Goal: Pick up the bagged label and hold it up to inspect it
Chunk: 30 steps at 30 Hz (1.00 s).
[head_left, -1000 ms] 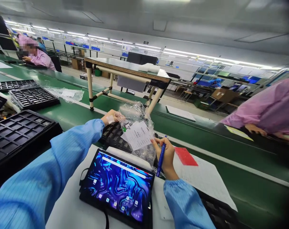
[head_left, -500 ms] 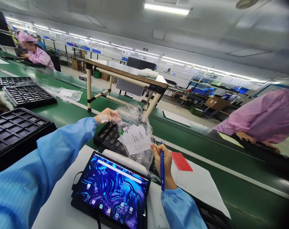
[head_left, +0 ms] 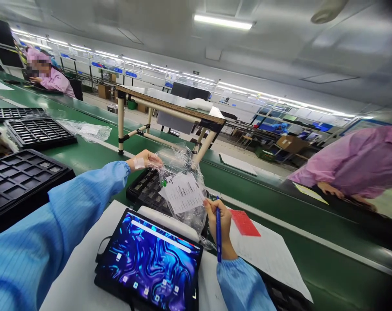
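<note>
My left hand (head_left: 145,160) pinches the upper left edge of a crumpled clear plastic bag (head_left: 183,181) that carries a white printed label (head_left: 184,192). My right hand (head_left: 219,220) grips the bag's lower right corner and also holds a blue pen (head_left: 218,235) pointing down along the wrist. The bag hangs stretched between both hands above a black compartment tray (head_left: 147,190). In front of me lies a lit tablet (head_left: 150,261) with a blue swirl screen, resting on a white sheet.
Black compartment trays (head_left: 17,172) (head_left: 37,131) sit at the left on the green conveyor belt (head_left: 280,203). A paper form (head_left: 270,255) with a red card (head_left: 245,222) lies at the right. A pipe-frame table (head_left: 170,106) straddles the belt. People in pink smocks work at far left (head_left: 52,77) and at right (head_left: 354,160).
Both hands keep their hold on the bag and have shifted slightly left and down in view. The pen has swung to point straight down.
</note>
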Available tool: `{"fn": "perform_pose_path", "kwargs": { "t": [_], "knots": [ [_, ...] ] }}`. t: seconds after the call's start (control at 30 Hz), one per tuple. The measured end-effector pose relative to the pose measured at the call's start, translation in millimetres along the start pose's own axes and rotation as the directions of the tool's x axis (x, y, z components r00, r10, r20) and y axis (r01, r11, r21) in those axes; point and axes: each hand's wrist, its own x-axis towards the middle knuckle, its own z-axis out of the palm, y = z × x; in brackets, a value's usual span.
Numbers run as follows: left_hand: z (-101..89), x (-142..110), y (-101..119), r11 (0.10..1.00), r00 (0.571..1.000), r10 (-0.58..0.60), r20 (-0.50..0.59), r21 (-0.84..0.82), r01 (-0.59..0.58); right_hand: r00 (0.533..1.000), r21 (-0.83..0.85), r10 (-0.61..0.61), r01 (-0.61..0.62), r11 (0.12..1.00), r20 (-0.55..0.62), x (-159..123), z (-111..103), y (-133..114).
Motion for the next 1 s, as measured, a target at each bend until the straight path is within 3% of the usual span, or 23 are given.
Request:
{"fn": "perform_pose_path", "kwargs": {
  "t": [0.23,0.47,1.0],
  "knots": [
    [-0.3,4.0,-13.6,0.999,1.000,-0.001,0.021,0.036,0.000,1.000,0.018,0.016,-0.016,1.000,0.001,3.3,5.2,7.1],
    [-2.2,8.4,-26.5,0.999,0.999,-0.024,-0.040,0.046,0.025,0.998,0.073,0.059,-0.060,0.996,0.010,3.5,6.6,8.1],
    [-0.5,7.5,-5.6,1.000,0.996,0.007,-0.090,-0.028,-0.010,0.994,0.148,0.110,-0.112,0.983,0.023,2.0,2.8,-2.4]
  ]
}}
